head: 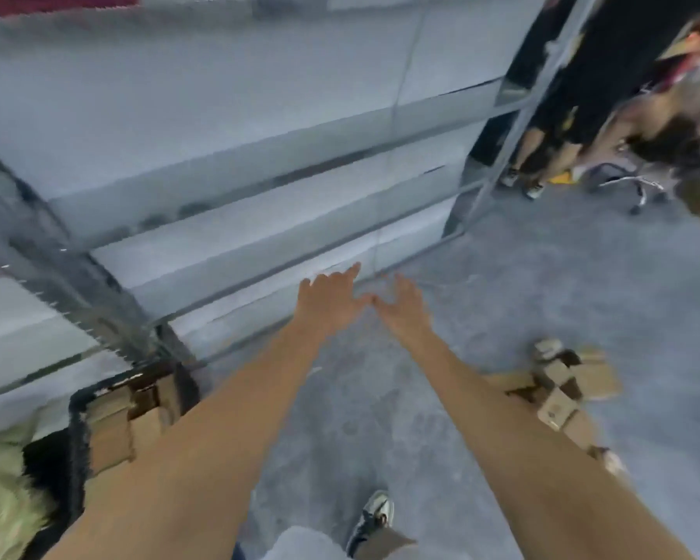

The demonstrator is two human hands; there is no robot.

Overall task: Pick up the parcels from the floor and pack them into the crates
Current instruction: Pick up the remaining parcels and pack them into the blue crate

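Parcels (564, 392) untouched; both hands (364, 305) spread, empty

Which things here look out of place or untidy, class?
The cardboard parcels lie in a jumbled heap on the floor at the right, tilted at odd angles, not packed. Others sit in the black crate at the left. Both hands are empty.

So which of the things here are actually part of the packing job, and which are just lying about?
Part of the job:
- cardboard parcels heaped on the floor at right
- black crate at lower left, parcels already inside
- left hand and right hand, both open and empty

Just lying about:
- grey shelving
- chair base, far right
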